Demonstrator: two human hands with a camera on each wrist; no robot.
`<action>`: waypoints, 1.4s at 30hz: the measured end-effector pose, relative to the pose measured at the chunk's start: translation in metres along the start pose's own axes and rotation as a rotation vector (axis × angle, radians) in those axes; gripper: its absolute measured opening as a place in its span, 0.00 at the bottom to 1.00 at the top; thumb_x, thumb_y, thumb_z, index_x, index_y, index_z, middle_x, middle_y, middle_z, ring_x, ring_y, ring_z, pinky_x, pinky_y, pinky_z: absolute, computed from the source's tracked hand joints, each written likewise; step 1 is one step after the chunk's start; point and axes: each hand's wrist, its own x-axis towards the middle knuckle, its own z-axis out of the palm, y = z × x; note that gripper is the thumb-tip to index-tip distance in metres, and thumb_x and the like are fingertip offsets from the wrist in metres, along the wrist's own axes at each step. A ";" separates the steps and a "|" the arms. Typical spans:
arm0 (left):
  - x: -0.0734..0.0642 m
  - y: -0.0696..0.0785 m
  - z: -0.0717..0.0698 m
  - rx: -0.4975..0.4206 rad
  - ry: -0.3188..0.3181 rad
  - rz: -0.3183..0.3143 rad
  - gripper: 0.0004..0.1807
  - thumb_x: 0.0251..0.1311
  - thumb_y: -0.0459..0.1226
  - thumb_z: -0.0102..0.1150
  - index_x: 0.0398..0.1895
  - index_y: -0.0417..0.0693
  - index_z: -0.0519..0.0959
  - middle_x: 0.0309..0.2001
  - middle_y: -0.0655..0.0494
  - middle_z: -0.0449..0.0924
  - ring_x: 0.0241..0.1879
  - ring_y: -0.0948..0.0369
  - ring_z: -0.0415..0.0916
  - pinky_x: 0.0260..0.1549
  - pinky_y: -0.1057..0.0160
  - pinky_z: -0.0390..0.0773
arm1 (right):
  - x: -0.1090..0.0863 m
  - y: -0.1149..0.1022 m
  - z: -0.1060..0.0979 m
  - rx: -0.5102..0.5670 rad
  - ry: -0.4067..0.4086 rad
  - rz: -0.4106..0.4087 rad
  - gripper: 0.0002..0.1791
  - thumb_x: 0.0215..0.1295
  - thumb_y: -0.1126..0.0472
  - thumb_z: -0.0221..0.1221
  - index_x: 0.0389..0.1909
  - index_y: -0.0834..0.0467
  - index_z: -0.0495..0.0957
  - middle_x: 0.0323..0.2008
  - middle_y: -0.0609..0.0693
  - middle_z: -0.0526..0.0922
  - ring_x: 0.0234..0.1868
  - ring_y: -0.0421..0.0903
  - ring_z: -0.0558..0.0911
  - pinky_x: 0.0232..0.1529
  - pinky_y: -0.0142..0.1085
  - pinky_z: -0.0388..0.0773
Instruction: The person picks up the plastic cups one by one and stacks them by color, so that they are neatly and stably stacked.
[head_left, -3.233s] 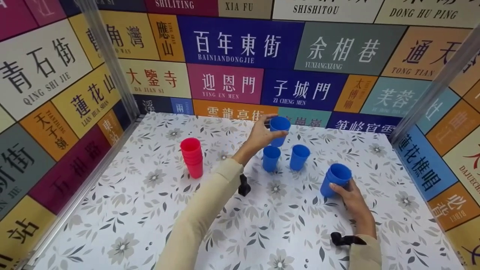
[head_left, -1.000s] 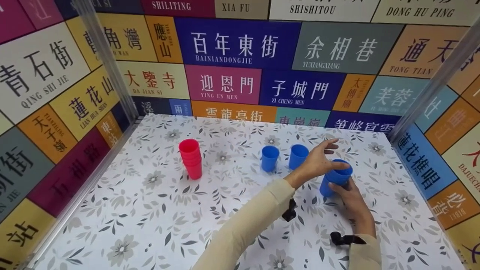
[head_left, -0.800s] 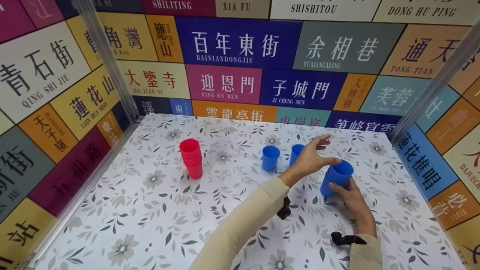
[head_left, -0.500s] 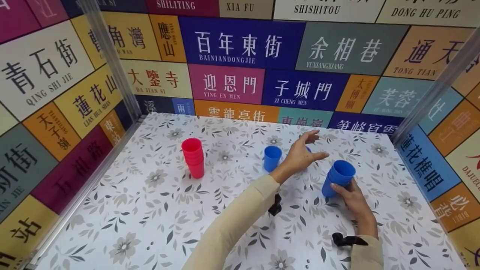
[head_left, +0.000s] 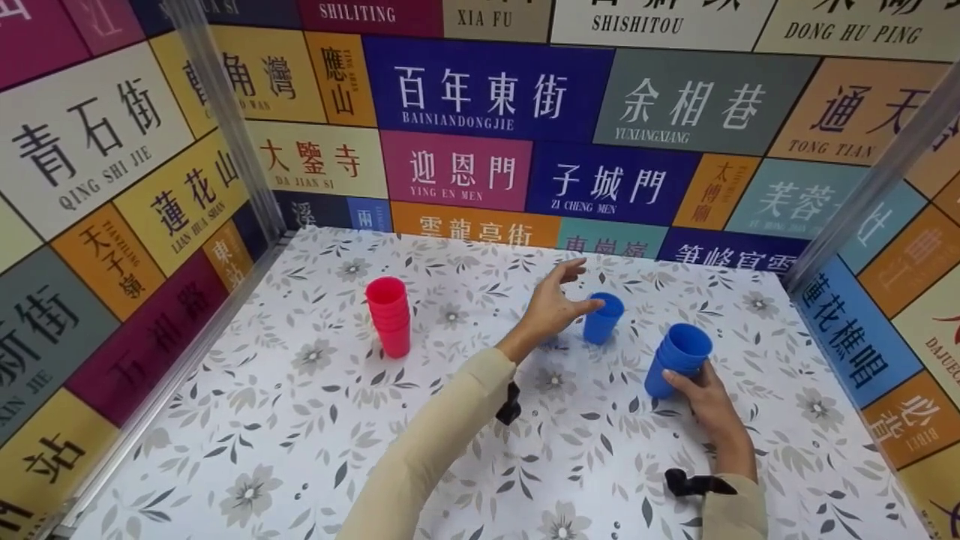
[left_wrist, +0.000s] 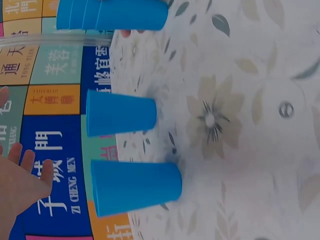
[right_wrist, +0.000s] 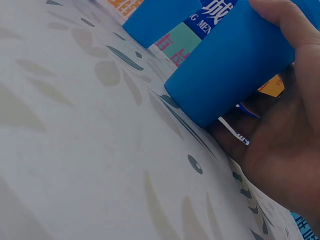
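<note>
My right hand (head_left: 705, 394) grips a short stack of nested blue cups (head_left: 664, 371) standing upright on the table at the right. My left hand (head_left: 551, 307) hovers with thumb and fingers spread, holding nothing. Its thumb overlaps the rim of a single blue cup (head_left: 601, 326) in the head view. A second single blue cup (left_wrist: 137, 187) is hidden behind that hand there, but the left wrist view shows both singles side by side, apart from the left hand (left_wrist: 22, 187). In the right wrist view the thumb and fingers wrap the stack's side.
A stack of nested red cups (head_left: 391, 322) stands upright on the left of the table. The flower-patterned white tabletop (head_left: 300, 435) is bounded by walls of coloured sign panels (head_left: 487, 86), with clear corner posts at left and right.
My left hand carried a blue cup over to the right-hand stack and let go of it there. It then moved back left, to the single cups. The right hand stays on the stack.
</note>
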 end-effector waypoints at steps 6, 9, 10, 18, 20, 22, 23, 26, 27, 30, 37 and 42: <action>-0.001 -0.012 -0.018 0.025 0.015 -0.002 0.40 0.56 0.39 0.73 0.72 0.53 0.67 0.67 0.49 0.73 0.69 0.52 0.68 0.67 0.54 0.72 | -0.002 0.001 0.000 0.033 -0.008 -0.037 0.49 0.72 0.59 0.58 0.81 0.56 0.34 0.79 0.65 0.46 0.81 0.62 0.45 0.80 0.57 0.40; -0.002 -0.017 -0.027 0.015 0.030 -0.012 0.39 0.55 0.38 0.74 0.71 0.53 0.68 0.67 0.50 0.73 0.69 0.51 0.68 0.67 0.52 0.72 | -0.001 0.002 -0.001 0.031 -0.010 -0.037 0.50 0.72 0.58 0.59 0.81 0.55 0.33 0.80 0.65 0.44 0.81 0.63 0.44 0.80 0.57 0.38; -0.002 -0.019 -0.030 0.018 0.034 -0.015 0.40 0.55 0.39 0.74 0.71 0.53 0.68 0.67 0.50 0.73 0.69 0.51 0.68 0.67 0.52 0.72 | 0.000 0.002 -0.001 0.033 -0.010 -0.040 0.50 0.72 0.58 0.59 0.81 0.55 0.33 0.80 0.64 0.44 0.81 0.63 0.44 0.80 0.57 0.38; -0.006 -0.038 -0.042 0.058 0.036 -0.040 0.42 0.53 0.40 0.75 0.72 0.52 0.67 0.68 0.49 0.72 0.70 0.52 0.66 0.70 0.48 0.68 | 0.002 0.002 0.000 0.041 -0.001 -0.047 0.49 0.72 0.60 0.58 0.81 0.55 0.35 0.80 0.63 0.47 0.81 0.60 0.46 0.80 0.55 0.40; -0.007 -0.042 -0.043 0.057 0.030 -0.041 0.42 0.53 0.39 0.75 0.72 0.51 0.66 0.68 0.49 0.71 0.70 0.50 0.66 0.70 0.47 0.67 | 0.002 0.002 0.001 0.051 0.000 -0.048 0.49 0.72 0.60 0.59 0.81 0.55 0.36 0.79 0.63 0.48 0.81 0.60 0.47 0.80 0.55 0.40; -0.008 -0.046 -0.044 0.069 0.029 -0.051 0.43 0.53 0.40 0.75 0.72 0.52 0.66 0.68 0.50 0.71 0.70 0.51 0.66 0.70 0.48 0.68 | 0.003 0.002 0.001 0.055 0.001 -0.046 0.49 0.72 0.60 0.59 0.81 0.54 0.36 0.79 0.63 0.49 0.80 0.60 0.48 0.80 0.55 0.40; -0.009 -0.048 -0.044 0.070 0.029 -0.057 0.43 0.53 0.40 0.76 0.72 0.52 0.66 0.68 0.50 0.71 0.71 0.50 0.65 0.70 0.48 0.68 | 0.003 0.002 0.001 0.056 0.002 -0.044 0.49 0.71 0.59 0.59 0.81 0.54 0.36 0.79 0.63 0.49 0.80 0.60 0.48 0.80 0.55 0.40; -0.010 -0.053 -0.044 0.072 0.028 -0.077 0.44 0.52 0.40 0.76 0.73 0.52 0.66 0.69 0.51 0.71 0.71 0.50 0.65 0.69 0.49 0.69 | 0.004 0.002 0.001 0.056 0.000 -0.038 0.49 0.72 0.59 0.59 0.81 0.54 0.36 0.79 0.63 0.48 0.80 0.60 0.48 0.80 0.55 0.40; -0.010 -0.055 -0.044 0.072 0.027 -0.082 0.44 0.52 0.41 0.76 0.73 0.52 0.65 0.69 0.51 0.70 0.71 0.50 0.65 0.69 0.49 0.69 | 0.004 0.002 0.001 0.051 0.001 -0.037 0.49 0.72 0.59 0.59 0.81 0.54 0.36 0.79 0.63 0.48 0.80 0.60 0.48 0.80 0.55 0.40; -0.010 -0.062 -0.042 0.066 0.023 -0.098 0.45 0.52 0.41 0.77 0.73 0.51 0.64 0.70 0.51 0.69 0.72 0.49 0.64 0.70 0.49 0.69 | 0.003 0.001 0.001 0.049 0.000 -0.038 0.48 0.72 0.59 0.58 0.81 0.54 0.36 0.79 0.63 0.49 0.80 0.61 0.49 0.80 0.56 0.41; -0.013 -0.073 -0.032 0.015 0.032 -0.162 0.47 0.51 0.39 0.77 0.74 0.50 0.63 0.72 0.50 0.67 0.72 0.51 0.64 0.69 0.50 0.69 | 0.002 0.001 0.001 0.025 -0.003 -0.036 0.49 0.72 0.58 0.58 0.80 0.57 0.35 0.79 0.65 0.48 0.80 0.62 0.48 0.80 0.57 0.42; -0.013 -0.075 -0.024 -0.009 0.051 -0.219 0.47 0.50 0.37 0.77 0.74 0.50 0.62 0.71 0.47 0.68 0.72 0.51 0.65 0.72 0.50 0.65 | 0.002 0.001 0.001 0.011 0.003 -0.034 0.49 0.71 0.57 0.59 0.80 0.57 0.35 0.79 0.65 0.48 0.80 0.63 0.47 0.80 0.57 0.41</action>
